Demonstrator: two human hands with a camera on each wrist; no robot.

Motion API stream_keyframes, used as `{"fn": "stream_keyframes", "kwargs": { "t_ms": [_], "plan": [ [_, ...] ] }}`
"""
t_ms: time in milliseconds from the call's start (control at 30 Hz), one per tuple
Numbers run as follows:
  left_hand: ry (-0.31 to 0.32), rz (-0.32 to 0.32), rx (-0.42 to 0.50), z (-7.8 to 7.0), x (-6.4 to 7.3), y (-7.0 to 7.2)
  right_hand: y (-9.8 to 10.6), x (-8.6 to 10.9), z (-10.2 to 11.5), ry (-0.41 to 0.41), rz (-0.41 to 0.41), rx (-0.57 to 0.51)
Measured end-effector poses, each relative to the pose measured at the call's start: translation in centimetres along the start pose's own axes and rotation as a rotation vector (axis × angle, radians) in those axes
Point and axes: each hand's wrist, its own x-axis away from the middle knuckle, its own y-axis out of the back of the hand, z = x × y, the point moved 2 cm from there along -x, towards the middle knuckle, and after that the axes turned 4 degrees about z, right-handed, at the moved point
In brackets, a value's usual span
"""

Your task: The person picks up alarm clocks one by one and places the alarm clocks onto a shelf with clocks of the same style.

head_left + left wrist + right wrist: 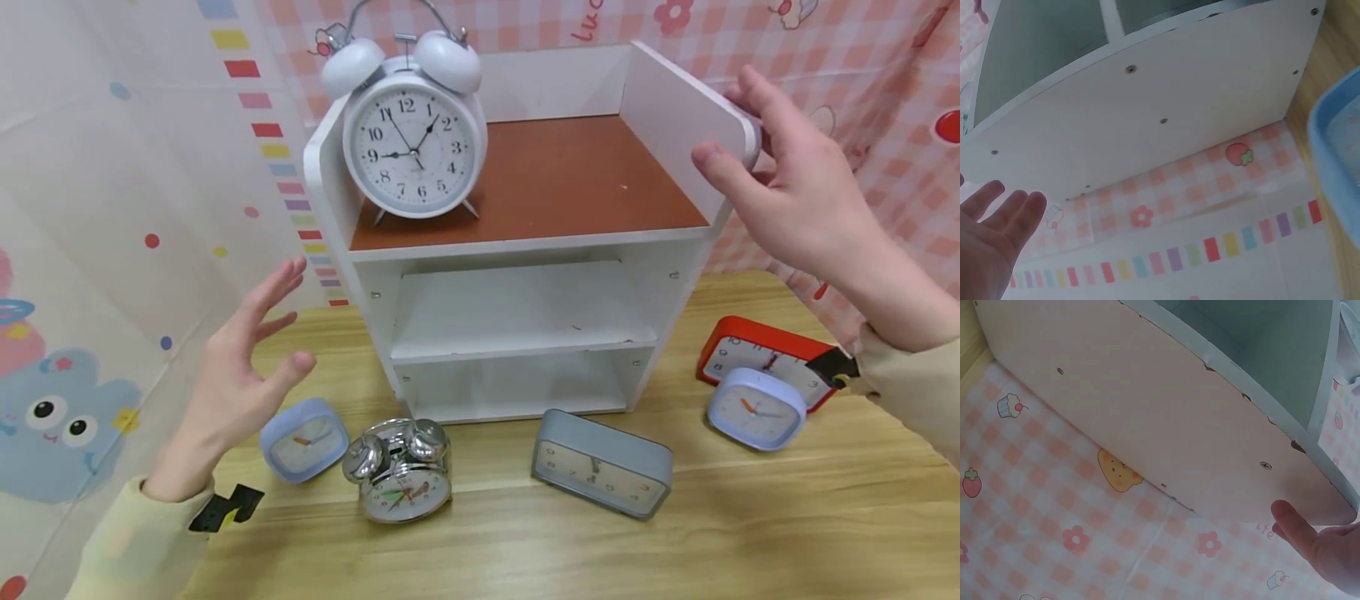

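Observation:
My left hand is raised to the left of a white shelf unit, fingers loosely spread and holding nothing. In the left wrist view its fingertips show beside the unit's outer side panel. At the upper right of the unit is my right hand, fingers apart, thumb overlapping the side panel's front edge in the head view. In the right wrist view, a fingertip overlaps that panel's outer face. A large white twin-bell alarm clock stands on the brown top shelf, at its left.
On the wooden table in front are a small blue clock, a silver twin-bell clock and a grey rectangular clock. To the right, a lavender clock overlaps a red clock. Patterned cloth hangs behind.

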Motion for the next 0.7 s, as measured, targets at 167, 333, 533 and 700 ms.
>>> {"fn": "stream_keyframes", "kwargs": {
  "t_ms": [167, 333, 533, 700],
  "plan": [
    [-0.014, 0.028, 0.038, 0.4, 1.3, -0.8, -0.3, 0.3, -0.2, 0.008, -0.014, 0.011],
    [-0.004, 0.069, 0.019, 0.8, 2.8, -1.4, -0.7, 0.5, -0.3, 0.009, -0.037, 0.026],
    [0.019, 0.128, -0.04, 1.2, 4.6, -2.1, -1.2, 1.2, -1.2, -0.047, -0.041, 0.048],
    [0.062, 0.175, -0.055, 1.4, 5.9, -2.7, -1.7, 1.6, -1.7, -0.033, -0.068, 0.067]
  ]
}}
